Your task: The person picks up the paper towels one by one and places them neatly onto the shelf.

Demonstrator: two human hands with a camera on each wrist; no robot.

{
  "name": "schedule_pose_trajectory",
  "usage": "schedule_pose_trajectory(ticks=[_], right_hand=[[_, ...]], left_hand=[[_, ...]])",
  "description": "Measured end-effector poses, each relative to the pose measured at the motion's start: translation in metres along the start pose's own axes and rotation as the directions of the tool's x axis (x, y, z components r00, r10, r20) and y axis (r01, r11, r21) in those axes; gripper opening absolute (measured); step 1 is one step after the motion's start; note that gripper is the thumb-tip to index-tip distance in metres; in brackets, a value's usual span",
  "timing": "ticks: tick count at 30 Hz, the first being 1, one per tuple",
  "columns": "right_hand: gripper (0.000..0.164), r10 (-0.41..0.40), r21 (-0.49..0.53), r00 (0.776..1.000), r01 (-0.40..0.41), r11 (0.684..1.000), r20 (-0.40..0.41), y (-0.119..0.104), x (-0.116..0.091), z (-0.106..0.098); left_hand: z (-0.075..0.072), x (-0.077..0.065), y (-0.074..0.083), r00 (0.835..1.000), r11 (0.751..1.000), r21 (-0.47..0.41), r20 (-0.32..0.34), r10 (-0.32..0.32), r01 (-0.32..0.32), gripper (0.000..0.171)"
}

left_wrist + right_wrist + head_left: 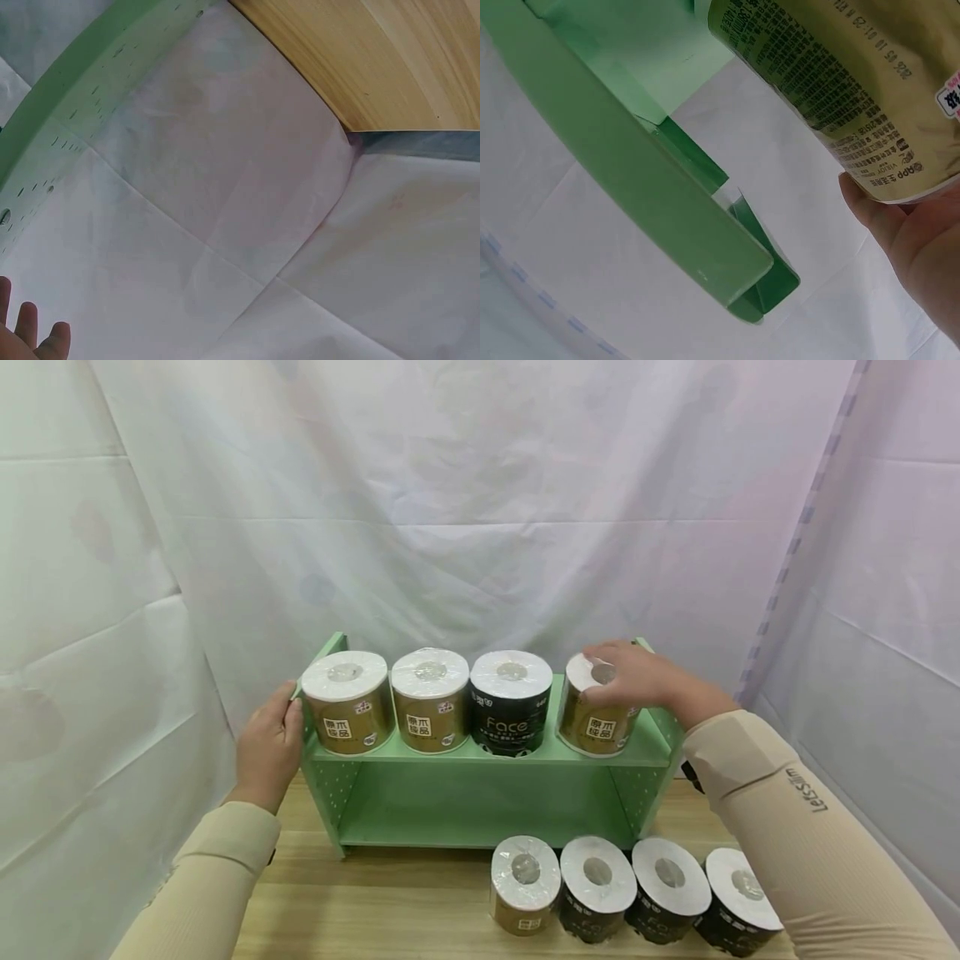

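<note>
My right hand (637,675) holds a gold-wrapped toilet paper roll (596,731) from above, at the right end of the green shelf's (480,762) upper board. In the right wrist view, the fingers curl over the white end of this roll (855,97). To its left, past a gap, a black-wrapped roll (510,718) and two gold-wrapped rolls (431,722) (351,722) stand upright in a row. My left hand (270,743) is beside the shelf's left side panel; its fingers (27,322) look loosely extended in the left wrist view, with nothing held.
On the wooden table (375,902), in front of the shelf at right, stand a gold-wrapped roll (525,910) and three black-wrapped rolls (596,922) (667,918) (738,935). My right forearm passes over the rightmost one. White cloth (480,527) hangs behind and at both sides.
</note>
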State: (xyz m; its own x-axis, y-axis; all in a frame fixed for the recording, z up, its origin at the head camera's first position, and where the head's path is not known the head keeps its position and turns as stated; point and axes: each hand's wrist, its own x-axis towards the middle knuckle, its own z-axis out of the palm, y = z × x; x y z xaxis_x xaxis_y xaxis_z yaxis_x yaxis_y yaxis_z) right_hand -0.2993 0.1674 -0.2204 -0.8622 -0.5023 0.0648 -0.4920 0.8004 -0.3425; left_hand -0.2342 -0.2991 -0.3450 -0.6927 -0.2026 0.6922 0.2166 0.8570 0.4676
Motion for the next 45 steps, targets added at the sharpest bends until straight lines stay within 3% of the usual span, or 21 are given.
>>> schedule_pose_trajectory(ticks=[19,31,39,45], right_hand=[[0.080,-0.010,0.048,1.000,0.009,0.999,0.025,0.004,0.004,0.001],[0.078,-0.036,0.080,0.999,0.037,0.996,-0.010,0.011,0.004,0.003],[0.082,-0.023,0.046,0.999,0.024,0.999,-0.026,0.011,0.004,0.001],[0.085,-0.001,0.005,0.996,0.001,1.000,-0.087,0.008,-0.002,0.003]], left_hand=[[0.003,-0.001,-0.004,1.000,1.000,0.004,-0.019,0.019,-0.019,0.034],[0.001,0.000,0.000,1.000,1.000,0.012,-0.018,0.014,-0.014,0.036],[-0.001,0.001,0.002,1.000,1.000,0.006,-0.016,0.013,-0.013,0.035],[-0.001,0.001,0.003,1.000,1.000,0.005,-0.013,0.021,-0.021,0.034]])
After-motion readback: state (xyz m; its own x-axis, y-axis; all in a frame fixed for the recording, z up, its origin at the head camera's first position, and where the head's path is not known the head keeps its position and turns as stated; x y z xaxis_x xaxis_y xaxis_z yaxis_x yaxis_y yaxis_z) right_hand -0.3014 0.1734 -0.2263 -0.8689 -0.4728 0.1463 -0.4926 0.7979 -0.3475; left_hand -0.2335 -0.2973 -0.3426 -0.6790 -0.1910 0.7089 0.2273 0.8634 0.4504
